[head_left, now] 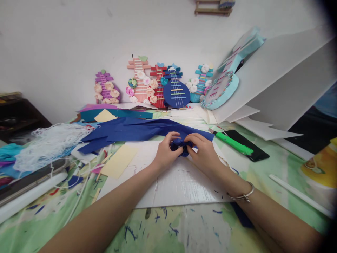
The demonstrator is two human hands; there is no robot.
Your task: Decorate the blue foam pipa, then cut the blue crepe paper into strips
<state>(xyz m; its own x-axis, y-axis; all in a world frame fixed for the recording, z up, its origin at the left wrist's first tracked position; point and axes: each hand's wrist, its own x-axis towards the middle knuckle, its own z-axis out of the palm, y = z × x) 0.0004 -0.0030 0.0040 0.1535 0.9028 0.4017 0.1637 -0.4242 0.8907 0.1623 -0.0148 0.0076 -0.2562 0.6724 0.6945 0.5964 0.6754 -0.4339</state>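
Between my two hands, over a white board (168, 182), is a small crumpled dark blue paper piece (184, 150), perhaps a paper flower; its exact form is partly hidden by my fingers. My left hand (168, 151) closes its thumb and fingers on the left side of it. My right hand (201, 149), with a bracelet on the wrist, pinches its right side. Just behind the hands lie large sheets of blue paper (126, 130). A cream paper card (119, 161) rests on the board's left part.
Lute-shaped crafts, including a blue one (176, 93), lean on the wall. A green glue gun (233, 143) overlaps a black tablet-like slab (247, 147). Tangled white cord (50, 144) is heaped at left. A white stick (297, 193) and a yellow container (322, 168) are at right.
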